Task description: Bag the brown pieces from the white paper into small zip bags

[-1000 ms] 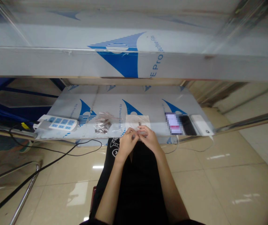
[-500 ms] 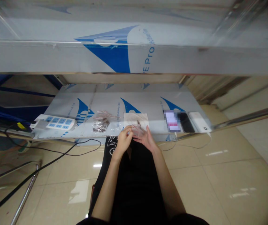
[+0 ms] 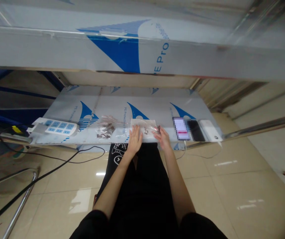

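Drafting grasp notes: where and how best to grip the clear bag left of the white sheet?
Likely pinch the clear bag by its loose film on the right, coming from above right: the dark pieces bunch toward its left, while that film looks flatter.

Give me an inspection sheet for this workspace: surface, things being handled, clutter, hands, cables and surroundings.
Surface: lower shelf bearing printed protective film.
Things handled: white sheet near the front edge, small dark marks or pieces showing on it, unclear which; small clear bag by its right edge, contents unclear.
Clutter: pile of clear bags and power strip to the left; lit phone, dark phone and white device to the right.
Hands: left hand spread on the sheet; right hand, fingers closed on the small bag.
Cables: black cable hanging left; white cable at the lit phone.
Surroundings: upper shelf, tiled floor, metal tube.
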A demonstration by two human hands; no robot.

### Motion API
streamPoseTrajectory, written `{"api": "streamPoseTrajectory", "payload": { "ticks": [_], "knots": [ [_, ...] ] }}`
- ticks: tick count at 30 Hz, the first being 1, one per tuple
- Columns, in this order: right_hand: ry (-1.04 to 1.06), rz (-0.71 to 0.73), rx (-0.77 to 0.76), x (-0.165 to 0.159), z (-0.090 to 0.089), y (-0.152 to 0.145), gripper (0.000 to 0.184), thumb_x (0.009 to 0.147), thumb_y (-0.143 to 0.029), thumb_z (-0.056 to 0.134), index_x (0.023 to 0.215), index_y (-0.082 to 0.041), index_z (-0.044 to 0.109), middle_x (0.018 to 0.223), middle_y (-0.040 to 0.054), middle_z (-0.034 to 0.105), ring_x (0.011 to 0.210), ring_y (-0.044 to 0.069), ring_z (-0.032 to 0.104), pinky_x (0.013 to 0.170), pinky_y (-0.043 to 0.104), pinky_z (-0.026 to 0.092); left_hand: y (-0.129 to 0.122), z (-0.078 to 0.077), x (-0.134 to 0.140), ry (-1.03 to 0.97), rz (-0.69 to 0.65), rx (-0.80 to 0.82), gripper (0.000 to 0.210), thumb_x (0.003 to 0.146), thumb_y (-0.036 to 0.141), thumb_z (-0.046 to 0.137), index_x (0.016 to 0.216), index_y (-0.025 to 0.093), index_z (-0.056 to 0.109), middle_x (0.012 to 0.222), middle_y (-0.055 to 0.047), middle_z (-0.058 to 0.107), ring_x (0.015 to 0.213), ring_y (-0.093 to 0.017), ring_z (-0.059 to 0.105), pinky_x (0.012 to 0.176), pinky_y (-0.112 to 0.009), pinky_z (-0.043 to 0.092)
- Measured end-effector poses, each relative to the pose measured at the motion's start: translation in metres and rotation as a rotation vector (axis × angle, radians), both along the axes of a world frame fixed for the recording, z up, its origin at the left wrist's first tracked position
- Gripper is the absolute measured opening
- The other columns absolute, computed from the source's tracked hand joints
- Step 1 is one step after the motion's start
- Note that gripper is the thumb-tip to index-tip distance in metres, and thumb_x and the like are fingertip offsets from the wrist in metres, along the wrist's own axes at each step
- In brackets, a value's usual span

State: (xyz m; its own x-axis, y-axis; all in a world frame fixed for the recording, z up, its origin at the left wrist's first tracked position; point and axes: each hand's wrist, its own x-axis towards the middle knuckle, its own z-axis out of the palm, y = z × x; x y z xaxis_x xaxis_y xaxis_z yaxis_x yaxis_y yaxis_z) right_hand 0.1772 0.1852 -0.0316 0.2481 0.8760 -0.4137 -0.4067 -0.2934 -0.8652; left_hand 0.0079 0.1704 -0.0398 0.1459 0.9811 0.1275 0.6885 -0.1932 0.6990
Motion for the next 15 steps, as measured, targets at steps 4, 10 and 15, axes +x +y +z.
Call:
{"api": "streamPoseTrajectory", "payload": {
  "ticks": [4,10,15],
  "knots": [
    [-0.174,-0.083,-0.031,-0.002,-0.011,0.013,0.039,0.072,-0.046,0.059,0.099,-0.018,0.06,0.099,0.0051,0.066,0.072,0.015,0.065,0.052,0.024,0.057,0.002,-0.016,0.008,0.179,-0.079,0.063,0.052,0.092,0.03,0.024,0.141,0.012,0.018,0.147,-0.012,0.022,0.137,-0.025,0.008,0.11,-0.05,0.013],
    [-0.283,-0.097,-0.015,-0.007,-0.017,0.019,0.049,0.069,-0.048,0.058,0.106,-0.017,0.061,0.094,0.0061,0.067,0.074,0.017,0.063,0.046,0.023,0.056,0.006,-0.034,0.014,0.405,-0.096,0.096,0.053,0.091,0.032,0.025,0.139,0.009,0.024,0.146,-0.014,0.023,0.136,-0.028,0.013,0.109,-0.049,0.017],
    [-0.425,-0.019,0.033,-0.009,-0.01,0.021,0.054,0.072,-0.052,0.052,0.111,-0.015,0.059,0.101,0.0088,0.066,0.073,0.017,0.064,0.043,0.022,0.053,0.007,-0.038,0.015,0.407,-0.081,0.117,0.056,0.091,0.034,0.026,0.139,0.006,0.022,0.146,-0.014,0.024,0.136,-0.026,0.014,0.11,-0.047,0.017]
  ]
}}
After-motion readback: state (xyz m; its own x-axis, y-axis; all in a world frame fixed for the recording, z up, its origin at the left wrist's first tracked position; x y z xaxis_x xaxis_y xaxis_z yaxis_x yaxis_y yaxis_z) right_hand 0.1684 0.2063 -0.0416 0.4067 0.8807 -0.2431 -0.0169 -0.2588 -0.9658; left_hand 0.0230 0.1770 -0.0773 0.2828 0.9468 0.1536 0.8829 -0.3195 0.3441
